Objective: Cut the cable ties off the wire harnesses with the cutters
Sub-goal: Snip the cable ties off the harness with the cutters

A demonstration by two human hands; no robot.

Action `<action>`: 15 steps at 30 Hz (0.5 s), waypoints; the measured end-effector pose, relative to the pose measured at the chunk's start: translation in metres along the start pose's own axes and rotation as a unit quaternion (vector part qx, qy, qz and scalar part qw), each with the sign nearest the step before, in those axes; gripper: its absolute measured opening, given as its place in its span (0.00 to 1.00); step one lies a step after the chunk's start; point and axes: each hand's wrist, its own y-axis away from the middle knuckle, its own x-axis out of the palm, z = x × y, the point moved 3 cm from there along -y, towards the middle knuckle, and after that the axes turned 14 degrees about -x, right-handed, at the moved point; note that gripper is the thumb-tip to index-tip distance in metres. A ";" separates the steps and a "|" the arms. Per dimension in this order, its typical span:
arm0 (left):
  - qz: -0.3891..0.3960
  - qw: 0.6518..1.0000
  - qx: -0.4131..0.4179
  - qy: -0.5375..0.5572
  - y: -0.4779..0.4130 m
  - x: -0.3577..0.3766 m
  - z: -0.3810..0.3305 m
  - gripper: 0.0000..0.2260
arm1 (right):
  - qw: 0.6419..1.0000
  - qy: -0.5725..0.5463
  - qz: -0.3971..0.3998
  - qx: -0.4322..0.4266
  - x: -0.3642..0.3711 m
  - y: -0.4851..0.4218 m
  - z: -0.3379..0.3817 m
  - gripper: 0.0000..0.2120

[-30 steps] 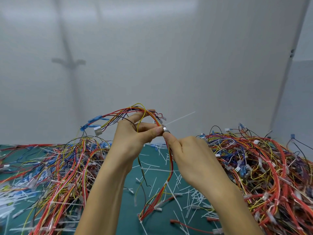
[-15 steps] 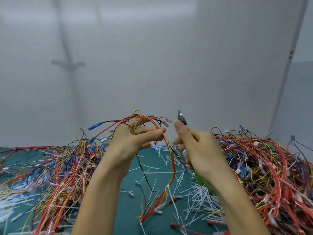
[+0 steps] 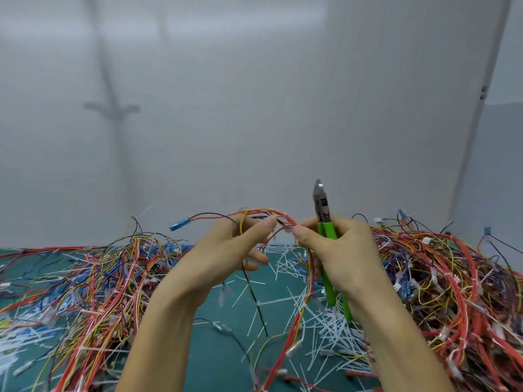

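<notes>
The cutters (image 3: 322, 206) have a glossy bare-metal head and smooth green plastic handles; beside them, the wire harness (image 3: 271, 215) shows shiny plastic insulation above the matt green mat (image 3: 215, 352).

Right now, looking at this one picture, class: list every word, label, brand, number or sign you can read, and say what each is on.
None can be read.
On the cutters in the right hand: no brand or number shows on the head or green handles.
On the blue connector of the wire harness pinched by the left hand: no marking shows.
On the white connector housings in the heaps: too small and blurred.
</notes>
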 end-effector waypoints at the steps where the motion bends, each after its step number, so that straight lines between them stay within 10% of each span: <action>1: 0.018 1.000 0.002 -0.025 0.001 0.001 0.001 0.24 | 1.000 0.005 -0.018 0.005 -0.002 -0.001 -0.002 0.04; 8: 0.201 0.972 -0.013 -0.121 0.006 0.002 0.015 0.22 | 0.995 0.006 -0.101 0.023 -0.012 -0.003 -0.007 0.07; 15: 0.213 0.964 -0.021 -0.159 0.005 -0.006 0.016 0.05 | 0.994 -0.003 -0.108 0.032 -0.013 -0.004 -0.012 0.08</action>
